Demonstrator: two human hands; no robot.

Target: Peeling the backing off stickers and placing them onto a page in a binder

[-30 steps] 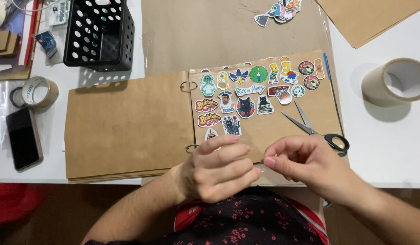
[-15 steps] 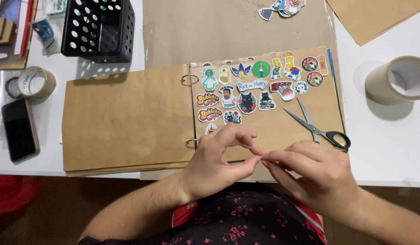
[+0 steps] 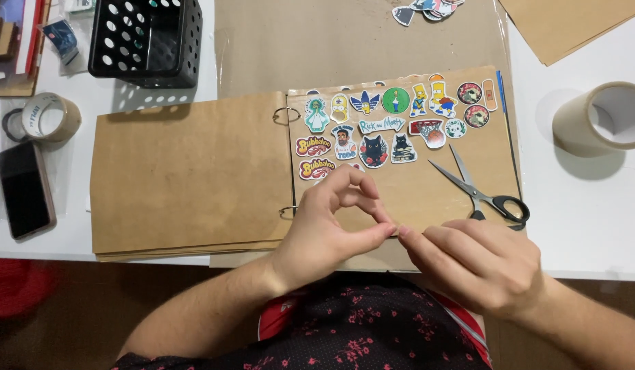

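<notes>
The left hand [image 3: 324, 233] and the right hand [image 3: 478, 264] meet fingertip to fingertip at the near edge of the open brown kraft-paper ring-bound album [image 3: 194, 171], just above the near edge of the white worktop [image 3: 591, 219]. Both hands' fingers are pinched together at one spot between them; whatever they pinch is too small and thin to make out. That spot lies right of the left palm and left of the right palm, about equally close to both. The album's right page, covered with rows of colourful cut-out stickers [image 3: 386, 127], lies just beyond the fingertips, on the far side. The black-handled steel scissors [image 3: 478, 188] rest on that page, just beyond the right hand, blades pointing far-left.
</notes>
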